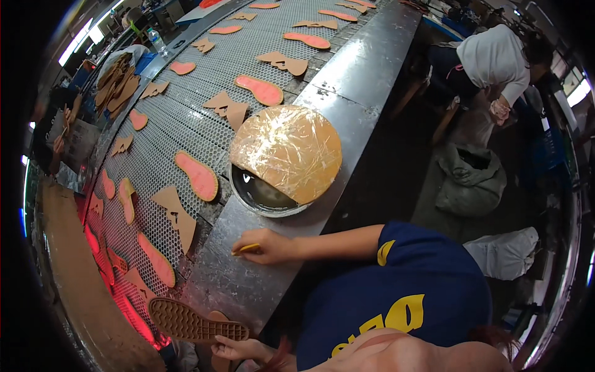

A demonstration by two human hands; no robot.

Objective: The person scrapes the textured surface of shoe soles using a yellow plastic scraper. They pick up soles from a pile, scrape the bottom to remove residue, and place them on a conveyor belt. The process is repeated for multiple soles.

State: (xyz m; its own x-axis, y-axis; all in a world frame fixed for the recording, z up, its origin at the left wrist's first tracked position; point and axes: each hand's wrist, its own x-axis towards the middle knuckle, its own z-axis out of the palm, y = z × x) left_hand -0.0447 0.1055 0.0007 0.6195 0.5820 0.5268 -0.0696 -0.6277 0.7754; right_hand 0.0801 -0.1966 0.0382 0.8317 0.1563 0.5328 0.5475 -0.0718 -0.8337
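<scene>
Sole in one hand, brush in the other

Your left hand grips the sole at the bench edge; your right hand pinches the brush. Hold the sole level and stroke evenly.

Lid partly over bowl, seemingly

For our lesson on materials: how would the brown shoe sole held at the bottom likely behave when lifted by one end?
The shoe sole juts out from the hand without drooping, so it is probably fairly stiff. It looks thin, so likely light. Its ridged tread should make it easy to grip, not slippery.
</scene>
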